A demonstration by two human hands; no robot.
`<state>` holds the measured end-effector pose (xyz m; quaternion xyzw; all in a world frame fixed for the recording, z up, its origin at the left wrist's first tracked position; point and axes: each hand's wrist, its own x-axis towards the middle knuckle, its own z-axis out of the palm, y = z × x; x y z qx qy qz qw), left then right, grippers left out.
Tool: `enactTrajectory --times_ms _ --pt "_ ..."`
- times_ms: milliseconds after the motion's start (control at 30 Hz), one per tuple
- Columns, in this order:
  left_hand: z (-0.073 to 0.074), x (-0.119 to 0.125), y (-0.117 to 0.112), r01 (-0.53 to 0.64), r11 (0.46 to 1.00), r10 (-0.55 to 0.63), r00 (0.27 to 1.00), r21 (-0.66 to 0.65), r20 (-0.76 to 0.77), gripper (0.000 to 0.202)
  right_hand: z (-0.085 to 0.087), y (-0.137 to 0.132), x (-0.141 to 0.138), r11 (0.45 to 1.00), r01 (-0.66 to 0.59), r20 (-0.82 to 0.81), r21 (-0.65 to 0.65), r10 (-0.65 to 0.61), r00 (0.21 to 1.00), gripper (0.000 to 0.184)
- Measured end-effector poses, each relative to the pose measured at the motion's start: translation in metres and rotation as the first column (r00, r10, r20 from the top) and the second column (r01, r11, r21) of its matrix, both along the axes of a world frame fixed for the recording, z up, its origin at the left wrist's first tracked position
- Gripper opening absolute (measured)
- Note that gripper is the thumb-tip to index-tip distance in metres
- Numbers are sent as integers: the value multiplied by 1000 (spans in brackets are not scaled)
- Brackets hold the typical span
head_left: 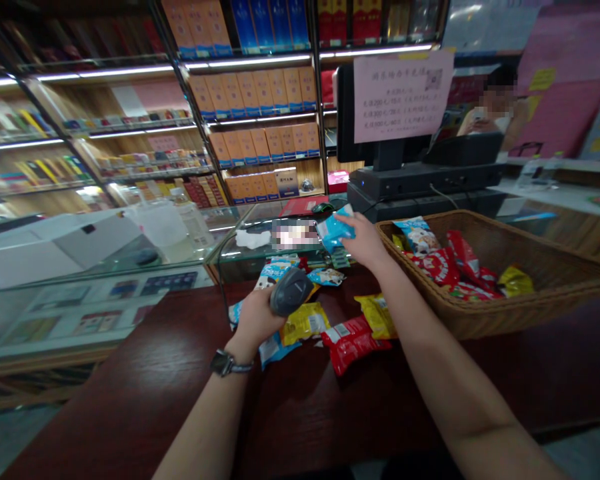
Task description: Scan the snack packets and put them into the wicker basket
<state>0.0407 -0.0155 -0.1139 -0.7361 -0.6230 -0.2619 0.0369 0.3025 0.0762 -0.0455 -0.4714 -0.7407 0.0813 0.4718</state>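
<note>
My left hand (259,319), with a watch at the wrist, is closed round a dark grey barcode scanner (291,291) above the snack packets. A blue snack packet (334,228) is gripped in my right hand (364,241), raised over the glass counter at the back. Beneath and around the scanner lie several packets: a yellow packet (306,323), a red packet (353,341), another yellow packet (377,315) partly behind my right forearm, and blue-and-white packets (279,269). The scanner hides part of the pile.
At the right stands a wicker basket (485,328) with several red, yellow and blue packets inside. Behind it is a monitor (345,113) bearing a pink paper sign. A white box (55,250) sits on the left glass counter. A person (495,110) is at the back right.
</note>
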Motion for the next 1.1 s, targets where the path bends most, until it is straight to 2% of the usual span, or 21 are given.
enactTrajectory --times_ms 67,167,267,333,400,467,533,600,667,700,800,867,900,967,1033,1100 --pt "0 -1 0 3 1000 -3 1000 6 -1 23 11 -11 1 970 223 -71 98 -217 974 62" --pt "1 -1 1 13 1000 -13 1000 14 -2 20 24 -27 7 834 515 -144 196 -495 857 70" --pt "1 -1 1 26 1000 -26 1000 17 -5 18 30 -39 15 701 657 -185 276 -632 753 81" --pt "1 -1 1 27 999 -27 1000 17 -7 18 31 -44 19 680 668 -176 303 -648 741 83" --pt "1 -1 1 21 1000 -21 1000 19 -8 18 32 -46 21 721 626 -131 297 -619 775 80" --pt "0 -2 1 13 1000 -13 1000 22 -8 18 34 -46 20 805 539 -51 248 -545 837 70" --pt "0 -2 1 9 1000 -9 1000 24 -8 18 33 -42 16 920 371 79 129 -382 921 53" --pt "-1 -2 2 7 1000 -7 1000 25 -7 18 25 -31 10 984 170 218 -49 -156 963 40" --pt "-1 -2 2 2 1000 -2 1000 29 -6 19 8 -15 0 978 44 345 -204 30 938 41" --pt "-1 -2 2 -1 999 1 1000 32 -6 19 -5 -7 -5 968 25 410 -249 82 908 48" --pt "0 -2 2 -2 999 2 1000 39 -5 21 -49 15 -24 922 36 542 -386 195 817 90" --pt "0 -2 2 8 999 -8 1000 42 -1 21 -75 22 -34 895 52 561 -444 232 795 109" --pt "0 -2 2 16 999 -16 1000 44 2 20 -85 24 -37 888 41 558 -458 251 791 108" --pt "0 -3 3 31 998 -31 999 46 9 19 -95 26 -40 884 -5 527 -467 283 802 85" --pt "-1 -5 3 41 998 -42 999 49 16 18 -95 29 -37 886 -51 460 -461 287 840 56" --pt "-1 -5 3 48 997 -49 999 53 23 18 -89 34 -31 896 -64 397 -439 257 881 44"
